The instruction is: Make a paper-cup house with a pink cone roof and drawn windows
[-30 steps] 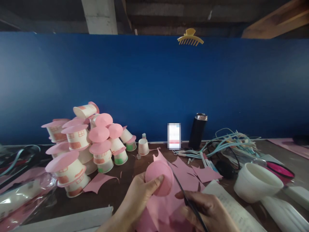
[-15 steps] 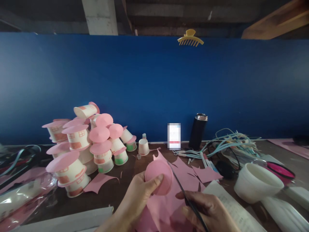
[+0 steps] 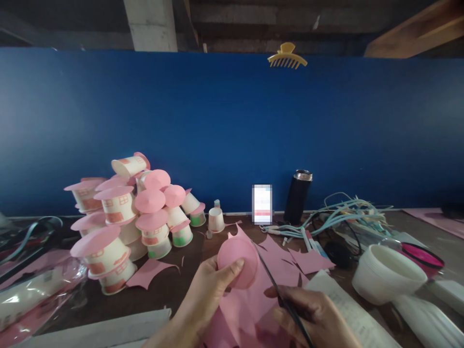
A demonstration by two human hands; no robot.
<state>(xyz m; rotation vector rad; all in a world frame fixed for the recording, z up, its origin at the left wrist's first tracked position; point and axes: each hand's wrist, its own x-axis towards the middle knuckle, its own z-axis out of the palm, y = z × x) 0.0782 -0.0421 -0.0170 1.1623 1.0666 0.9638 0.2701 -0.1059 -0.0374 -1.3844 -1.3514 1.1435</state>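
My left hand (image 3: 213, 290) pinches a round pink paper disc (image 3: 237, 261), thumb on its face and fingers behind. In my right hand (image 3: 308, 309) is a long, narrow, dark pair of scissors (image 3: 268, 270), seen edge-on. The tip points up and left, close beside the disc's right edge. Below both hands lie pink paper scraps (image 3: 242, 314) with curved cut-out edges. Another pink offcut (image 3: 150, 273) rests on the table to the left.
Paper cups with pink roofs and drawn windows (image 3: 118, 205) are piled at left. One small cup (image 3: 216, 220), a phone (image 3: 262, 205) and a black flask (image 3: 299, 195) stand near the blue wall. Cables (image 3: 326, 222) and a white bowl (image 3: 387, 273) are at right.
The disc in my left hand has shifted very slightly up and left. My right hand and the scissors look nearly unchanged.
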